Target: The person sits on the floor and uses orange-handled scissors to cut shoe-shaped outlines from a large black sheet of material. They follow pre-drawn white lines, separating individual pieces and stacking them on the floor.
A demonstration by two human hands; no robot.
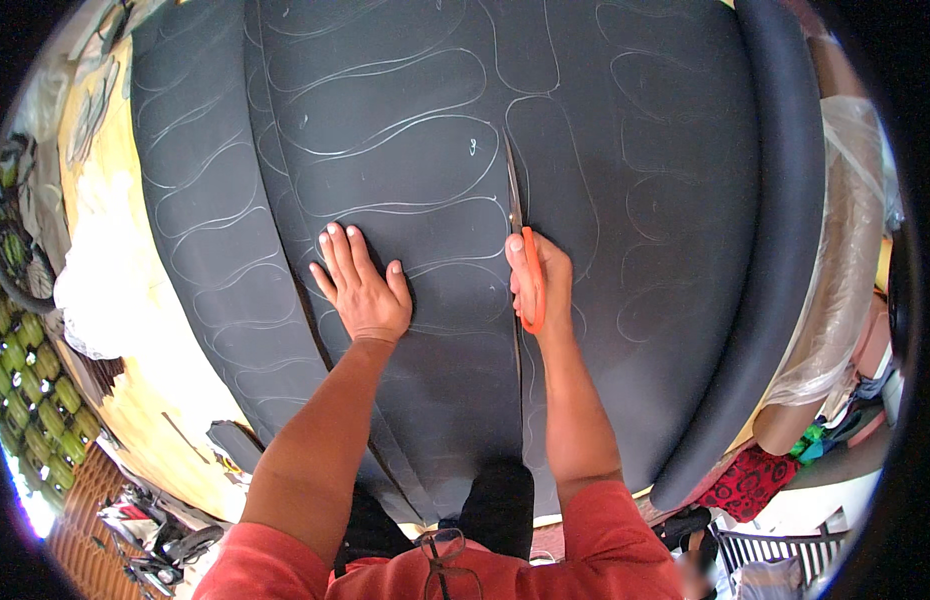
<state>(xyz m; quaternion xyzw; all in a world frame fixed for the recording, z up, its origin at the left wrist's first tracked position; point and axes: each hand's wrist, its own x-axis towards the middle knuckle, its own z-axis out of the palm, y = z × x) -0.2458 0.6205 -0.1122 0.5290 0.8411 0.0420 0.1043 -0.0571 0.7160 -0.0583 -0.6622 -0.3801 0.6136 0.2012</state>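
Note:
A large black sheet (415, 375), marked with rows of white shoe-sole outlines (395, 165), lies spread before me. My left hand (367, 292) rests flat on it, fingers spread, over the lower outlines left of the middle. Scissors (532, 275) with orange handles are gripped in my right hand (555, 285). Their blades point away from me along the narrow gap between two columns of outlines, and look nearly closed. A cut runs from the scissors down toward my body. Another long cut (303, 290) passes left of my left hand.
The sheet's right side ends in a thick black roll (775, 250). Beyond it lies a brown roll in clear plastic (845, 200). A pale wooden table edge (150, 390) shows at left, with white material (100, 285) on it. A red patterned cloth (750, 483) is at lower right.

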